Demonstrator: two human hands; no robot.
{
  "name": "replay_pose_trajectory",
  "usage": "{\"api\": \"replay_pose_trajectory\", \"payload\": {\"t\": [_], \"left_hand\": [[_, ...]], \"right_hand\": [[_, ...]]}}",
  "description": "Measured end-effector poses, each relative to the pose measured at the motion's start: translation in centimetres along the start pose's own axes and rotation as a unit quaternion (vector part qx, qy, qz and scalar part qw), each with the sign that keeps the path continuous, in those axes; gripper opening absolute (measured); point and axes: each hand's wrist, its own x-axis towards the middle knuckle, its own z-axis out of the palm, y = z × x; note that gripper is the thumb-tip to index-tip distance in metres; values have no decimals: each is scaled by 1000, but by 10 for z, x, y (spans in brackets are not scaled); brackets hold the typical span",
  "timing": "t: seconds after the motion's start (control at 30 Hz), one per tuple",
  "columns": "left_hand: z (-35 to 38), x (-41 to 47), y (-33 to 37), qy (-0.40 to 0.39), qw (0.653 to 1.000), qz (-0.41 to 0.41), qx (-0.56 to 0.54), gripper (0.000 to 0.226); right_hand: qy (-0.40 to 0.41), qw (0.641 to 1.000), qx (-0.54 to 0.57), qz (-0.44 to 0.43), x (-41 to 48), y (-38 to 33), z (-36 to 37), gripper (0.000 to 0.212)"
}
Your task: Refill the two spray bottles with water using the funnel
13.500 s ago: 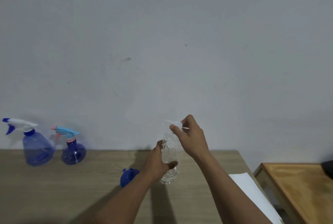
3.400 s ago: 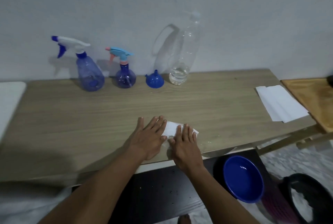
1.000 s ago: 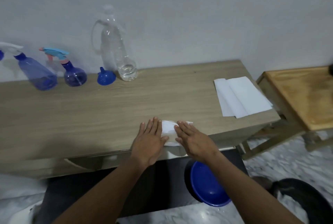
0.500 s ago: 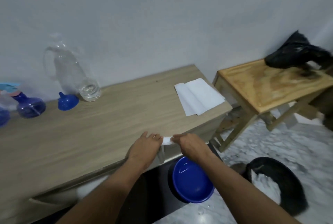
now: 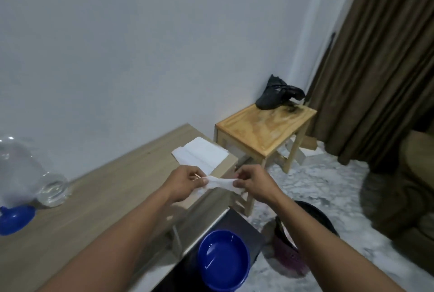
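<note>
My left hand (image 5: 185,182) and my right hand (image 5: 253,182) each pinch one end of a crumpled white tissue (image 5: 220,184), stretched between them above the table's right front corner. The blue funnel (image 5: 14,219) lies mouth-down at the far left of the wooden table (image 5: 98,200). Just behind it stands the clear water bottle (image 5: 28,174), with a little water at its bottom. Both spray bottles are out of view to the left.
Folded white paper towels (image 5: 202,155) lie at the table's right end. A blue bowl (image 5: 223,261) sits on the floor below, a black bin (image 5: 312,223) beside it. A wooden stool (image 5: 265,132) carries a black bag (image 5: 277,94). Brown curtain (image 5: 380,57) at right.
The tissue has been lifted off the table edge and is held in the air between both hands. My view has swung right, and the spray bottles have left the frame.
</note>
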Motion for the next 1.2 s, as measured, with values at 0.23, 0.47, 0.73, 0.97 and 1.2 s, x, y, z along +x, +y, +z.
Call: {"api": "replay_pose_trajectory", "payload": {"t": [0.23,0.47,0.73,0.97,1.2], "left_hand": [[26,14,74,-52,992,109,39,9],[101,48,136,-120,978,155,66,10],[232,140,181,-183,961,161,129,9],[348,224,206,-191,964,123,136,8],[400,259,201,-202,965,95,137,37]], "right_hand": [[118,991,24,63,-53,6,-65,4],[206,967,35,148,-86,65,-114,5],[244,940,45,233,-52,181,-175,9],[270,910,41,311,-5,280,-218,9],[265,903,30,337,12,337,-229,22]]}}
